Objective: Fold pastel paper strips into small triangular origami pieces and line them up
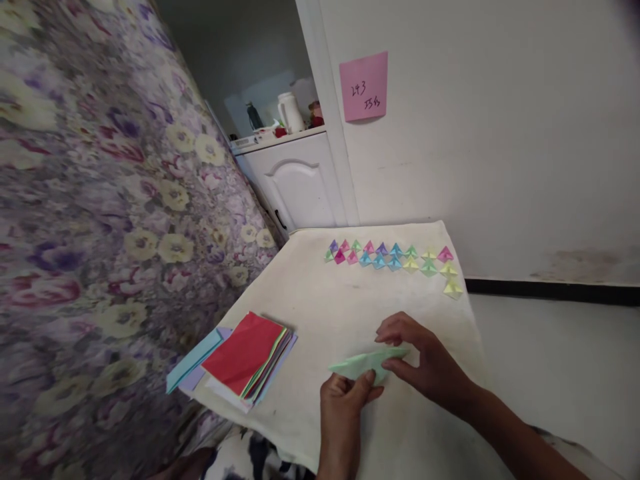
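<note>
My left hand (347, 407) pinches a folded piece of pale green paper (357, 365) along its lower edge, thumb on top. The paper is a long, flat shape with pointed ends, held just over the cloth-covered table (310, 293). My right hand (417, 350) is at its right end, with curved fingers above the paper and the thumb at its lower edge. A gap shows between that thumb and the fingers, and the paper's right tip lies in it. Whether the right fingertips press on the paper is hard to see.
Small folded paper pieces (395, 257) in several colours line the table's far side. At left lies a stack of coloured paper sheets (245, 350), red on top, beside a blue folded strip (195, 360). A floral curtain (125, 220) hangs left; a pink note (364, 87) is on the wall.
</note>
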`<state>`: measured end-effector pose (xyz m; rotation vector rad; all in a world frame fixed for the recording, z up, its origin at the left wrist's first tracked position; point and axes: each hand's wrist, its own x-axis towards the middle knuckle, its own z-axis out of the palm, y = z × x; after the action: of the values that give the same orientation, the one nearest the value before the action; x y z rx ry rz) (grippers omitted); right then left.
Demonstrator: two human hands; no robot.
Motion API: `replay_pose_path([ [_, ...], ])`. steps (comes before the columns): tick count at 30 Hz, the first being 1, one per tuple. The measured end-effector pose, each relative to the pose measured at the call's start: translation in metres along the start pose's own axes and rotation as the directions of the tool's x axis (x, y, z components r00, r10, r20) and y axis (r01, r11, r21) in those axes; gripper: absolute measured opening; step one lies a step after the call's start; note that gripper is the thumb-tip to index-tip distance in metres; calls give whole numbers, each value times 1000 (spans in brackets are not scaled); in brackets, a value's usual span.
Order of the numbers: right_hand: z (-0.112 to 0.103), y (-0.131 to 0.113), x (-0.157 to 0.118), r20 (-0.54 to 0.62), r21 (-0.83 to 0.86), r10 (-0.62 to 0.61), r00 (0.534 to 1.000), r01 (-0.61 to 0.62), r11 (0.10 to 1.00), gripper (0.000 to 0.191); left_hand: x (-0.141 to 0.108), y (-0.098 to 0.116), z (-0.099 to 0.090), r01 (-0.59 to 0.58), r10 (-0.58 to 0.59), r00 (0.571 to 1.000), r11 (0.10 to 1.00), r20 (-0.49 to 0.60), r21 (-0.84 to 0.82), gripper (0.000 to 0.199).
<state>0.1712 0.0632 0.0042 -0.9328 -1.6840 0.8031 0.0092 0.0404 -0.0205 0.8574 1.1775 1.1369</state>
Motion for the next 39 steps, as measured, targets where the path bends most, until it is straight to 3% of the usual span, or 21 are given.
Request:
replay_pose_path([
  [8,1,-2,-1,9,-5,0,1000,0,1000,18,3,-2,-2,-6,6,999,1000,-31,-12,24],
  [15,1,-3,-1,5,-6,-4,1000,4,1000,16,2,-2,-4,-58,61,998,994,-30,89,20],
  [29,3,-2,-1,2,-8,7,1000,-7,1000,12,2,1,-5,-90,91,996,987,-7,131,19],
  [39,4,1,-1,47,-28,8,999,-7,1000,19,3,-4,-6,-132,134,991,973,-3,188,19],
])
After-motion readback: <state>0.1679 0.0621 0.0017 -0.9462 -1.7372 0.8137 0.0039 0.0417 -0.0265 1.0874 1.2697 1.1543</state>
